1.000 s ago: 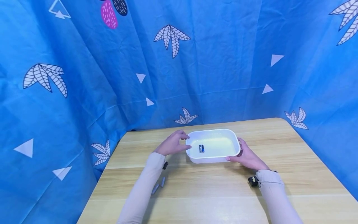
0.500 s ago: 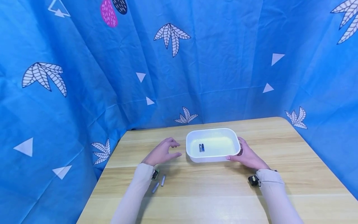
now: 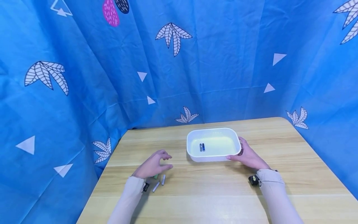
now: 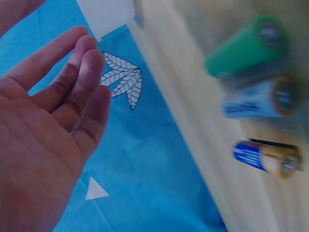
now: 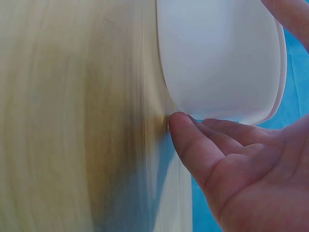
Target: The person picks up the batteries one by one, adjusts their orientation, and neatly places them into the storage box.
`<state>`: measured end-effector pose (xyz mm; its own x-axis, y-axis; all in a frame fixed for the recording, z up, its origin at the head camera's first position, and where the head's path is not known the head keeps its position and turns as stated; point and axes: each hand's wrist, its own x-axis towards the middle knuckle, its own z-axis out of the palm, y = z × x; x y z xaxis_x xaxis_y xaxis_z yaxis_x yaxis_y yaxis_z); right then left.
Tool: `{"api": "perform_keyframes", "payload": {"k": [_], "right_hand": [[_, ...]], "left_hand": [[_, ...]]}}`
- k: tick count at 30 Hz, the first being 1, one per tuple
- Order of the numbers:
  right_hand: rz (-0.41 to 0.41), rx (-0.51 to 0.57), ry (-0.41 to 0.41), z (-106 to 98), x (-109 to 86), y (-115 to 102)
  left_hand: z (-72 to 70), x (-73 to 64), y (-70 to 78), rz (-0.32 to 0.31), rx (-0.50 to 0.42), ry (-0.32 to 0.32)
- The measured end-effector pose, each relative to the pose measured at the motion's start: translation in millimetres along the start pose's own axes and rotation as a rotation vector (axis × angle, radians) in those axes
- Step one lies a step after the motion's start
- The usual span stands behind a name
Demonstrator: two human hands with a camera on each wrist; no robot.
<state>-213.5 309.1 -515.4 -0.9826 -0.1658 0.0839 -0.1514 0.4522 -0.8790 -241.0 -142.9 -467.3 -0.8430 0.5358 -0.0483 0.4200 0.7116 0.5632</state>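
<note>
A blue curtain [image 3: 229,68] fills the back and both sides, printed with white leaves [image 3: 174,35], white triangles [image 3: 278,58] and a pink shape [image 3: 111,12]. In front of it lies the wood-grained surface [image 3: 212,202], its far right corner rounded. Two pale sleeves [image 3: 275,193] reach in from the near edge, one on each side.

The white tub [image 3: 208,159] is on the far half of the surface, a little right of the middle in the head view. The right hand [image 3: 249,155] grasps the tub at its right end, thumb on the near corner, the other fingers round the end wall. The left hand [image 3: 152,165] hovers over the surface, well apart from the tub; its fingers are loose and released, with the thumb spread away from them. A black device [image 3: 254,180] sits at the right wrist.

Below the left hand and near its wrist, three cylinders lie close together: a green battery [image 4: 244,48], a pale blue battery [image 4: 253,100] and a blue-and-gold battery [image 4: 265,157], slightly blurred. Smallest in the head view, two dark batteries [image 3: 202,147] lie side by side on the tub's floor, toward its left end.
</note>
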Motion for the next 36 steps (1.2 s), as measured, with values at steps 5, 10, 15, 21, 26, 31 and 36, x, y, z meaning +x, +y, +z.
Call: {"api": "perform_keyframes", "payload": {"k": [5, 10, 15, 21, 26, 31, 36], "right_hand": [[0.005, -0.001, 0.003, 1.5, 1.1, 3.3], [0.013, -0.002, -0.001, 2.3, 0.6, 5.1], [0.012, 0.015, -0.008, 0.9, 0.3, 4.2], [0.030, 0.032, -0.010, -0.7, 1.0, 3.5], [0.037, 0.016, -0.008, -0.1, 1.8, 4.9], [0.040, 0.009, -0.007, 0.8, 2.1, 7.3], [0.043, 0.015, -0.005, 0.5, 2.7, 8.9]], "left_hand": [[8.7, -15.8, -6.8, -0.014, 0.017, -0.038], [17.1, -28.0, -13.1, -0.007, 0.092, -0.052], [19.4, -35.6, -18.4, -0.001, 0.188, -0.055], [18.3, -39.7, -19.6, 0.008, 0.251, -0.080], [18.5, -41.6, -19.9, 0.012, 0.273, -0.079], [20.6, -42.7, -22.9, 0.007, 0.280, -0.093], [20.8, -42.9, -23.3, 0.000, 0.283, -0.098]]}}
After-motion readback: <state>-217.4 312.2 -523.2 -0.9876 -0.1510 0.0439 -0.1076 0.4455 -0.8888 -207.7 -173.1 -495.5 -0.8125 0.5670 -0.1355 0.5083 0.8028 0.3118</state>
